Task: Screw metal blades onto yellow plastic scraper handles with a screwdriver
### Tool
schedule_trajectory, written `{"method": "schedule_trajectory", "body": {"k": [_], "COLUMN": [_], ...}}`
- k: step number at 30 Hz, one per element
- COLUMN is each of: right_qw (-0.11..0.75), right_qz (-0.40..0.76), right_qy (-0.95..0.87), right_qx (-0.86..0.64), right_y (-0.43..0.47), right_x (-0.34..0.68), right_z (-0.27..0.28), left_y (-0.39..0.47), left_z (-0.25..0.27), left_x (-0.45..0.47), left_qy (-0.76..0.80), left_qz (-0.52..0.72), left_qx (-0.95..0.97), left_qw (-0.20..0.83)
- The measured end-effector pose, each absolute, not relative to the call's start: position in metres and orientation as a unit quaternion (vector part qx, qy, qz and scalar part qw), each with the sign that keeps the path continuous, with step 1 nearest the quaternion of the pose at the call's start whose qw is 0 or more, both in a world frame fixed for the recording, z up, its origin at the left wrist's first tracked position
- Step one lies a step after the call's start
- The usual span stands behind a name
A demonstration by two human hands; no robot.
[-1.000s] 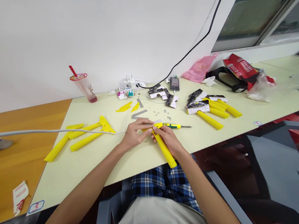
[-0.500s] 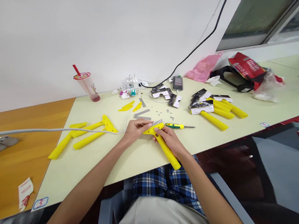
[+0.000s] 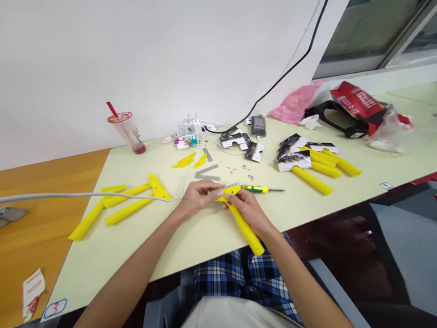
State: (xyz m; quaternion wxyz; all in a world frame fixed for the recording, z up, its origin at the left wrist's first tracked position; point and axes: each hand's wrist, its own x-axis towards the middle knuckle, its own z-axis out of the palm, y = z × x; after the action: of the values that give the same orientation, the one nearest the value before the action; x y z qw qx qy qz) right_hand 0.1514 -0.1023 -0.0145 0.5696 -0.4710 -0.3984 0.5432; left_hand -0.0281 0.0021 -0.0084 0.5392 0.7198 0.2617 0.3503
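Note:
Between both hands, over the table's front part, is a yellow scraper (image 3: 247, 229), its handle slanting down toward me. My right hand (image 3: 249, 210) grips it at the neck, thumb on the head. The fingers of my left hand (image 3: 199, 197) are closed on the left end of the scraper head. A thin metal blade (image 3: 230, 186) shows along the head's far edge. Just right of the hands lies a green and yellow screwdriver (image 3: 261, 188). Loose metal blades (image 3: 207, 173), yellow clamp pieces (image 3: 184, 160) and small screws (image 3: 244, 167) lie beyond the hands.
Yellow scraper handles (image 3: 128, 210) lie at the left, crossed by a grey cable (image 3: 70, 193). Scrapers with black and white sleeves (image 3: 294, 161) are piled at the right. A cup with a straw (image 3: 127, 133), power strip (image 3: 186, 127), phone (image 3: 258, 126) and pink bag (image 3: 296, 105) stand along the wall.
The scraper head has tilted, so its blade now shows only as a thin edge. My left fingers have shifted along the head's left end. The camera view has moved slightly.

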Motion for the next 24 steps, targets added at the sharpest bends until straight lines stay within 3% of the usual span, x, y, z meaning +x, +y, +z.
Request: {"method": "schedule_trajectory", "body": {"k": [11, 17, 24], "right_qw": [0.589, 0.618, 0.573], "right_qz": [0.522, 0.498, 0.496], "right_qy": [-0.395, -0.393, -0.431], "right_qx": [-0.474, -0.464, -0.489], "right_y": [-0.097, -0.096, -0.107], "right_x": [0.151, 0.154, 0.163], "right_z": [-0.015, -0.008, 0.000], "left_y": [0.001, -0.006, -0.014], "left_z": [-0.003, 0.007, 0.013], "left_x": [-0.023, -0.023, -0.021], "left_qy": [0.320, 0.296, 0.317], "left_qz": [0.352, 0.314, 0.335], "left_qx": [0.643, 0.581, 0.594], "left_qw": [0.600, 0.690, 0.659]}}
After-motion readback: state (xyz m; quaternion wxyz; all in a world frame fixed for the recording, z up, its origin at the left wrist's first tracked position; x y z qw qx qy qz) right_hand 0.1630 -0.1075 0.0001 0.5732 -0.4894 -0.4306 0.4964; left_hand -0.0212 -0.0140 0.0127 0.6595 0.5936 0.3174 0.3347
